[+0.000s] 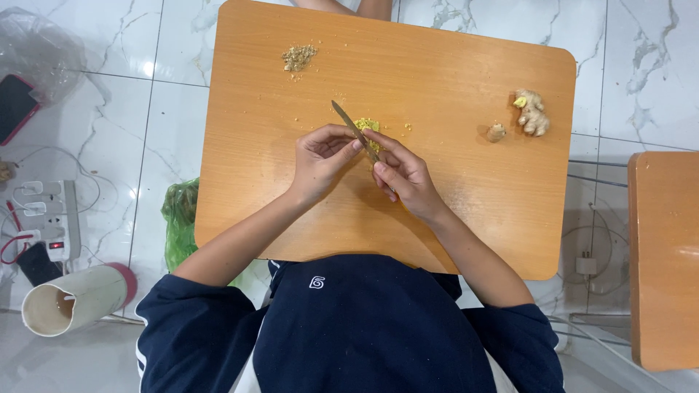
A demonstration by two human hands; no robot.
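My right hand (404,178) grips a knife (348,122) whose blade points up and to the left over the wooden table (437,211). My left hand (320,156) rests beside it, its fingertips touching the blade. A small pile of chopped yellow ginger (369,126) lies just behind the blade. A whole ginger root (531,111) and a small cut piece (496,132) sit on the table's right side. A heap of brownish peelings (298,57) lies near the far left edge.
A green plastic bag (179,218) lies on the marble floor left of the table. A power strip (47,218), a cylinder-shaped container (73,298) and a phone (14,105) are further left. Another wooden table (666,255) stands at the right.
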